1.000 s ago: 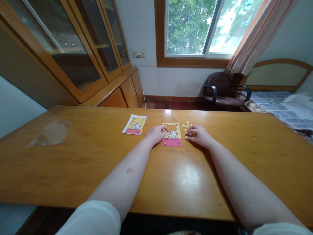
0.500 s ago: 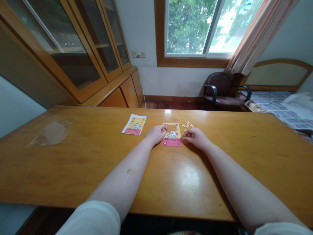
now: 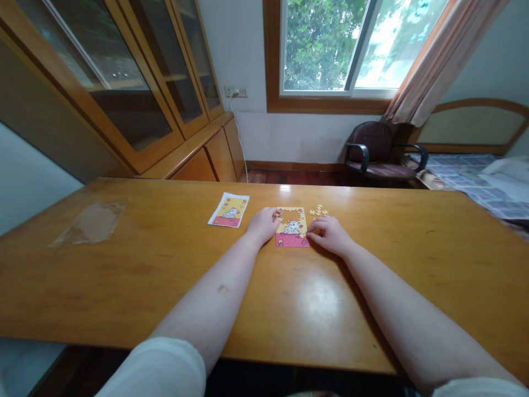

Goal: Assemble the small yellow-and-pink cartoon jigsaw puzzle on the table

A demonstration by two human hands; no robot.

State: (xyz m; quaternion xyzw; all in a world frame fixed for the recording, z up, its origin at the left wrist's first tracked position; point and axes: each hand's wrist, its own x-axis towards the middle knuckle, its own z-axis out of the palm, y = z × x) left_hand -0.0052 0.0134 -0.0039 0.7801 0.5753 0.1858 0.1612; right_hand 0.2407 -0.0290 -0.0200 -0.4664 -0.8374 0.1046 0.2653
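A partly assembled jigsaw puzzle [image 3: 292,241] lies flat on the wooden table, with a white cartoon animal on yellow above a pink band. An open gap shows in its upper middle. My left hand [image 3: 263,225] is closed, its curled fingers pressed on the puzzle's left edge. At the lower right edge, the fingers of my right hand [image 3: 328,234] pinch together over a small yellow puzzle piece [image 3: 303,235], partly hidden by the fingertips. Several loose pieces [image 3: 318,210] lie just beyond my right hand, some of them covered by it.
A printed picture card [image 3: 228,210] with the same design lies left of my left hand. Farther left is a clear plastic bag [image 3: 93,221] on the table [image 3: 165,264]. Behind the table stand a glass-door cabinet [image 3: 159,132], an office chair [image 3: 374,149] and a bed [image 3: 463,176].
My right fingertips have shifted slightly at the puzzle's right edge, and the small yellow piece now shows over the puzzle. My left hand stays at the left edge. The view has moved slightly.
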